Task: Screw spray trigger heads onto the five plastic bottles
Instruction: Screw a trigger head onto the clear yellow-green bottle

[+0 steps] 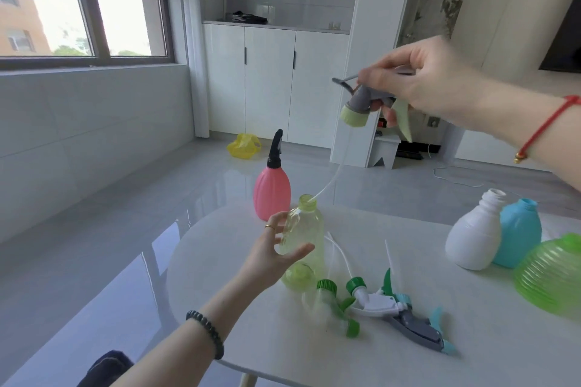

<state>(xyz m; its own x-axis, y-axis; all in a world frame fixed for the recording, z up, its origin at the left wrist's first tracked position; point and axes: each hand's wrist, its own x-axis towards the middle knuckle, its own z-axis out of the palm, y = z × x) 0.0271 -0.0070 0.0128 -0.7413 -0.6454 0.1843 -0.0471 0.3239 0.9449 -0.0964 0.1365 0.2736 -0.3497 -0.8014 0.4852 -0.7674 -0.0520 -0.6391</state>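
Note:
My left hand (276, 250) grips a clear yellow-green bottle (306, 236) standing on the white table (408, 364). My right hand (430, 85) holds a grey trigger head with a pale green collar (361, 105) high above it. The head's thin dip tube (327, 185) reaches down, and its tip is at the bottle's open neck. A pink bottle (272, 190) with a black trigger head on it stands at the table's far edge. White (474, 236), blue (522, 232) and ribbed green (553, 276) bottles stand at the right, without heads.
Three loose trigger heads lie in a heap near the table's front: a green one (336, 302), a white one (377, 300) and a grey-and-blue one (421, 328). A yellow bag (244, 145) lies on the floor beyond. White cabinets (270, 78) line the far wall.

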